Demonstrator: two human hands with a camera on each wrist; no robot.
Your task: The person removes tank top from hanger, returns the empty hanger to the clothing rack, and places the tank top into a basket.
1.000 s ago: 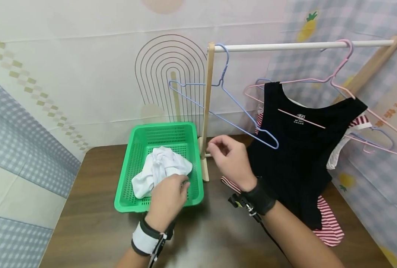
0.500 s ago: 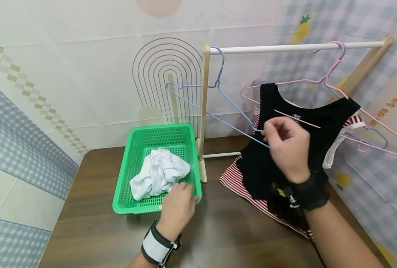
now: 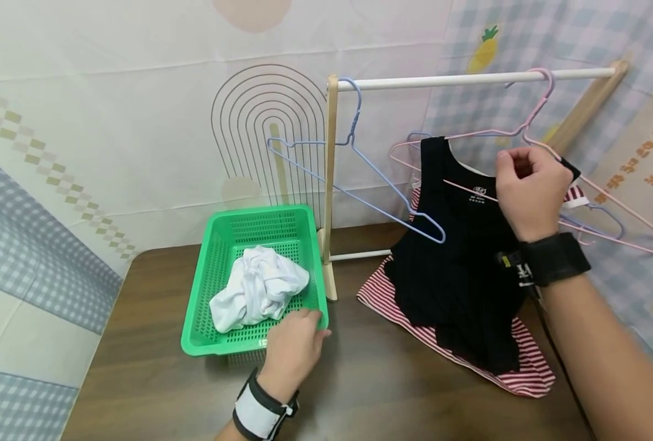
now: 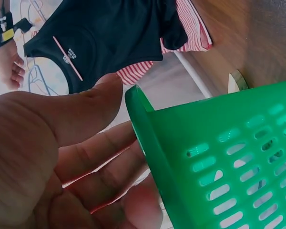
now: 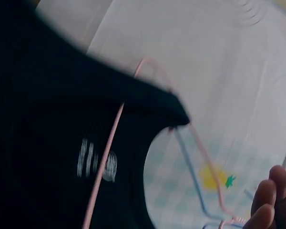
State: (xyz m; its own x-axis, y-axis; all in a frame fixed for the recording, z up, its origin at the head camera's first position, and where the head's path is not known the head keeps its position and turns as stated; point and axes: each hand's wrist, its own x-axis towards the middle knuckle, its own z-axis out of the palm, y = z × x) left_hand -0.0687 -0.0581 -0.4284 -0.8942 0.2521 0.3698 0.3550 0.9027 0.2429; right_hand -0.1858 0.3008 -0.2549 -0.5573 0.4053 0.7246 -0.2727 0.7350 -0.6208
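Note:
My left hand (image 3: 293, 349) is at the near right corner of a green basket (image 3: 194, 306). In the left wrist view its fingers bend over the rim, tips partly hidden, and the thumb stands a little apart. Crumpled white cloth (image 3: 260, 285) lies in the basket. My right hand (image 3: 533, 196), fingers loosely curled and holding nothing visible, is in front of a black sleeveless top (image 3: 459, 263). That top hangs on a pink hanger (image 3: 541, 101). In the right wrist view, fingertips (image 5: 264, 210) appear at the lower right, apart from the top.
A bare blue hanger (image 3: 384, 177) hangs at the left end of the rack's white rail (image 3: 442, 81), beside a wooden post (image 3: 331, 171). Red-and-white striped clothing (image 3: 533, 367) hangs behind the black top. The rack and basket stand on a brown table (image 3: 150, 343).
My right hand has moved right and up, from beside the post past the blue hanger to the black top. My left hand has shifted from over the white cloth to the basket's near right corner.

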